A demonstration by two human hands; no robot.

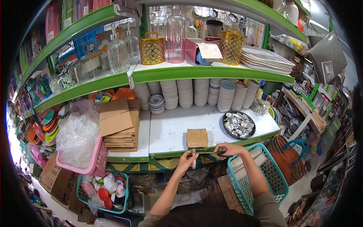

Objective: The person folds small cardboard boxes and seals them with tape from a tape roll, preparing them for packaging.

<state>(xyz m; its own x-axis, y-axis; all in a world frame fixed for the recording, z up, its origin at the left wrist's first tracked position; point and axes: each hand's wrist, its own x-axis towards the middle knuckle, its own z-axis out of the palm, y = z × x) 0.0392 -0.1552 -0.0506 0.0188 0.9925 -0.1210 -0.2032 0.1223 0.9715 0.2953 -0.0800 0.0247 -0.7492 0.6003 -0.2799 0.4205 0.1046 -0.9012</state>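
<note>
My left hand is closed at the front edge of the white shelf, around a small roll of tape that shows in part below the fingers. To its right, my right hand is closed on dark-handled scissors, whose tip points left toward my left hand. Just beyond my hands, a small cardboard box sits on the white shelf. A dark round tray of silver-wrapped pieces lies to the right of the box.
Flattened cardboard is stacked at left, beside a pink basket of bubble wrap. Teal baskets stand low at left and right. Stacked bowls line the shelf's back, beneath a green-edged upper shelf.
</note>
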